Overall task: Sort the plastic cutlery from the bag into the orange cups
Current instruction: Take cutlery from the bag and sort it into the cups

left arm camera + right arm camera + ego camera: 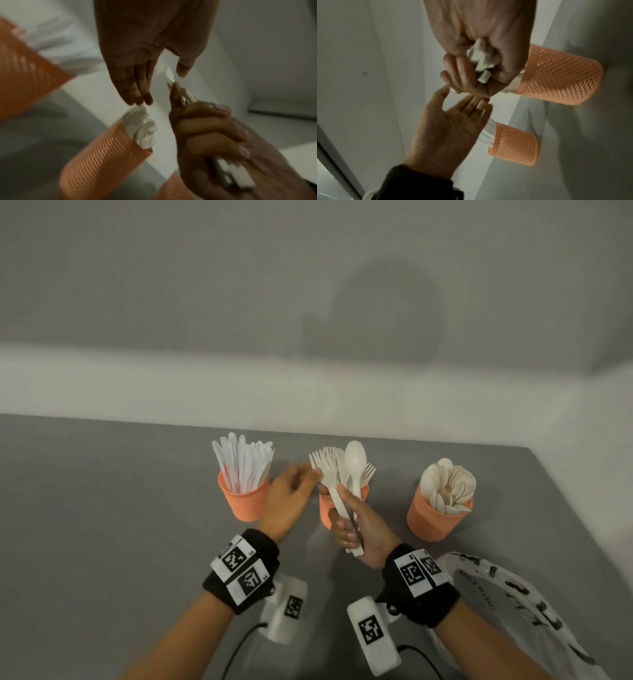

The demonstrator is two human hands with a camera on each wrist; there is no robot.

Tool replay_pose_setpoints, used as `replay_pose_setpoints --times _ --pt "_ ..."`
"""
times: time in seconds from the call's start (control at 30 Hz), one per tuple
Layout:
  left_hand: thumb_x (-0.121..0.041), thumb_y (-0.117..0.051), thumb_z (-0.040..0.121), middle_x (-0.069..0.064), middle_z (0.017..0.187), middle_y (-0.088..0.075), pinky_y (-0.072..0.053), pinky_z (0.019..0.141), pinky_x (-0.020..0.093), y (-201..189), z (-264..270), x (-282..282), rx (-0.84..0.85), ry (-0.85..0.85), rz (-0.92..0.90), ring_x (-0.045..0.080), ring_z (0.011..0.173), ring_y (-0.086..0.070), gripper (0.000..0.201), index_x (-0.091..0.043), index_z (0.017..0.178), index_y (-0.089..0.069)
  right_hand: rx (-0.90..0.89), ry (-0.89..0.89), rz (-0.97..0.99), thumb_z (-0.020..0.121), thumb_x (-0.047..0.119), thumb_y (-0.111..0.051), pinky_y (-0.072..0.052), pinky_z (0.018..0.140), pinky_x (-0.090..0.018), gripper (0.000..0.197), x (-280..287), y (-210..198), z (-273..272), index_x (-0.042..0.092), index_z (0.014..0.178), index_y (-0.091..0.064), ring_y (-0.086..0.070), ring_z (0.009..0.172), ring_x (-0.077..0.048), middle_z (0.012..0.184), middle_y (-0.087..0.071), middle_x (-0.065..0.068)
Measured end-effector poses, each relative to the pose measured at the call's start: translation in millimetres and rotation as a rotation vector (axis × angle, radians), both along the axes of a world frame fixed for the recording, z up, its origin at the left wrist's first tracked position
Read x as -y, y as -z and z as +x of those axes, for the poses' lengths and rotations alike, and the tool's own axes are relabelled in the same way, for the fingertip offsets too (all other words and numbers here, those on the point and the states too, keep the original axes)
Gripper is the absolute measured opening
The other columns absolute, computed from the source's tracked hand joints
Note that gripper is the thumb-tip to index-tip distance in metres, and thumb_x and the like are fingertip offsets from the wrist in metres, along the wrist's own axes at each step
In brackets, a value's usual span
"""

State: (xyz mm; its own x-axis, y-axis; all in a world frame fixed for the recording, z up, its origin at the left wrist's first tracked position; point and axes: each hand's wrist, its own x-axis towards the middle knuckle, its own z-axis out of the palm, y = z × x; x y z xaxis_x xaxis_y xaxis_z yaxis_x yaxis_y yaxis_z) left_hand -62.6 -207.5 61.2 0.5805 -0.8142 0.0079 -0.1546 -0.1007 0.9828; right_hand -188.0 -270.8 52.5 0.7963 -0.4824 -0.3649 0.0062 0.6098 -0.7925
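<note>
Three orange mesh cups stand in a row on the grey table [102, 525]. The left cup [244, 501] holds white knives, the right cup [436, 517] holds spoons, and the middle cup [325, 508] is mostly hidden by my right hand. My right hand [352, 525] grips a bundle of forks and one spoon [355, 460] by the handles, upright over the middle cup. My left hand [306, 477] has straight fingers, its fingertips at the fork tines [170, 75], which sit between thumb and fingers without being pinched. The handle ends [481, 63] show inside the right fist.
A white plastic bag with black print [513, 604] lies at the lower right, by my right forearm. The table's far edge runs just behind the cups, with a pale wall beyond it. Cables trail from both wrist cameras toward me.
</note>
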Motion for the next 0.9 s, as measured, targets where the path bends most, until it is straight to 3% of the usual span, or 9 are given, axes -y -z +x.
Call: replay_pose_setpoints --times 0.13,0.27,0.33,0.47,0.57,0.63,0.7,0.8,0.9 --pt "-0.027 -0.041 0.098 0.009 0.076 -0.067 -0.051 0.06 0.02 -0.1 -21.0 6.5 -0.414 0.14 0.022 0.013 0.063 -0.064 0.031 -0.004 0.093 -0.061 -0.052 -0.029 -0.031 0.095 0.043 -0.04 -0.026 0.031 -0.014 0.034 -3.8 -1.5 -3.4 0.013 0.085 -0.053 -0.032 0.03 -0.004 0.045 -0.046 0.004" --pt "-0.023 -0.039 0.098 0.018 0.089 -0.067 -0.054 0.066 0.03 2.0 -23.9 14.8 -0.344 0.097 0.051 0.025 0.077 -0.064 0.032 0.0 0.107 -0.06 -0.147 -0.037 -0.167 0.097 0.041 -0.038 -0.038 0.039 -0.018 0.037 -6.1 -1.5 -10.2 0.011 0.089 -0.057 -0.046 0.037 -0.009 0.054 -0.056 -0.003" --pt "-0.022 -0.04 0.098 0.021 0.089 -0.067 -0.053 0.075 0.039 1.1 -24.1 17.3 -0.314 0.02 0.042 0.03 0.08 -0.064 0.031 0.001 0.1 -0.06 -0.152 -0.016 -0.207 0.098 0.037 -0.039 -0.051 0.049 -0.023 0.036 -4.7 -0.4 -12.4 0.007 0.103 -0.059 -0.061 0.051 -0.015 0.066 -0.064 -0.009" --pt "-0.015 -0.039 0.098 0.004 0.065 -0.065 -0.057 0.06 0.028 -7.5 -14.4 20.1 -0.525 -0.209 -0.141 0.014 0.056 -0.066 0.015 -0.009 0.09 -0.051 -0.176 0.135 -0.257 0.096 0.024 -0.048 -0.057 0.07 -0.034 0.029 5.5 4.9 -15.7 0.007 0.115 -0.06 -0.068 0.078 -0.025 0.092 -0.069 -0.018" --pt "-0.016 -0.045 0.097 -0.002 0.05 -0.042 -0.046 0.042 0.02 -10.3 -4.8 21.2 -0.558 -0.276 -0.198 0.006 0.035 -0.046 0.007 -0.014 0.091 -0.047 -0.219 0.262 -0.344 0.095 0.013 -0.047 -0.052 0.053 -0.027 0.025 11.6 8.3 -18.2 0.004 0.117 -0.058 -0.058 0.052 -0.016 0.069 -0.063 -0.012" --pt "-0.014 -0.046 0.096 -0.001 0.055 -0.034 -0.035 0.036 0.017 -8.8 -6.4 21.5 -0.45 -0.244 -0.148 0.002 0.034 -0.035 0.004 -0.014 0.095 -0.05 -0.302 0.281 -0.462 0.095 0.008 -0.041 -0.036 0.039 -0.018 0.025 14.0 12.4 -18.0 0.001 0.113 -0.058 -0.041 0.038 -0.007 0.056 -0.049 -0.003" --pt "-0.012 -0.047 0.095 -0.002 0.055 -0.035 -0.031 0.037 0.016 -4.7 -12.7 22.4 -0.377 -0.153 -0.074 0.001 0.035 -0.034 0.007 -0.014 0.09 -0.053 -0.348 0.281 -0.592 0.094 0.006 -0.038 -0.032 0.045 -0.016 0.024 15.6 15.7 -14.1 0.0 0.102 -0.06 -0.037 0.044 -0.006 0.054 -0.042 0.001" --pt "-0.021 -0.056 0.09 -0.005 0.046 -0.039 -0.033 0.041 0.02 2.1 -25.6 25.1 -0.401 -0.025 0.041 0.007 0.038 -0.035 0.019 -0.013 0.073 -0.055 -0.346 0.255 -0.769 0.098 0.018 -0.037 -0.034 0.059 -0.018 0.02 11.1 17.9 -6.2 0.021 0.097 -0.057 -0.042 0.057 -0.003 0.06 -0.044 0.012" --pt "-0.024 -0.057 0.088 -0.004 0.046 -0.049 -0.034 0.041 0.021 6.7 -33.9 30.1 -0.463 -0.01 0.079 0.01 0.039 -0.037 0.02 -0.005 0.084 -0.064 -0.305 0.201 -0.844 0.1 0.028 -0.036 -0.038 0.059 -0.014 0.021 5.0 16.8 -2.7 0.025 0.089 -0.054 -0.048 0.055 0.001 0.06 -0.049 0.012"
